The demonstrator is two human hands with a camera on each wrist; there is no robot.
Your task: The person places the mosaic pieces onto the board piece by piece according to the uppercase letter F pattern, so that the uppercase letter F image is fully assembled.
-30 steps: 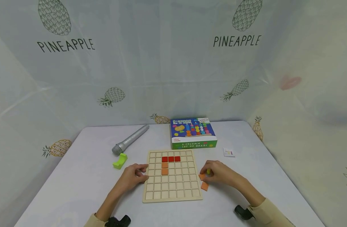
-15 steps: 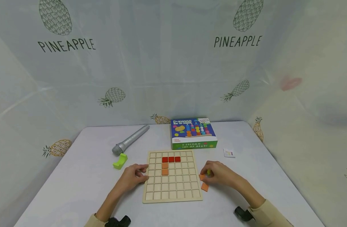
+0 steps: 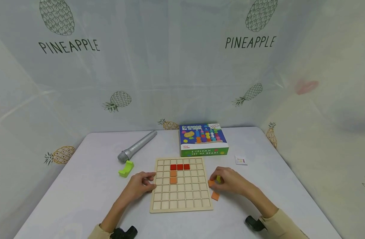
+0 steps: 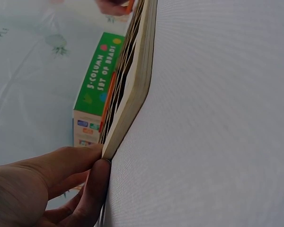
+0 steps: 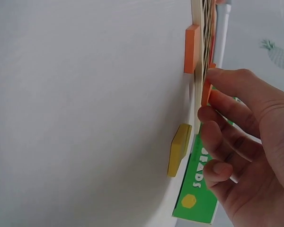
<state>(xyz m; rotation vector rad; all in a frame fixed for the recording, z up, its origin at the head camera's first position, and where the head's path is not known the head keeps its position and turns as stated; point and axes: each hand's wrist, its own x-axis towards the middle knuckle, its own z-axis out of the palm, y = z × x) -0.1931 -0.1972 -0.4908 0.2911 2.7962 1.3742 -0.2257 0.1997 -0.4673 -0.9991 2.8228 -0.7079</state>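
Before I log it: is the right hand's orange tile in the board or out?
Out. The right hand pinches the orange tile at the right edge of the board, not seated in it.

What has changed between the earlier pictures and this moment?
The right hand, with the held orange tile, has moved slightly up and left in the head view, toward the board. Nothing was taken or let go. The left hand still holds the board's edge; the other orange tile and red tiles stay put.
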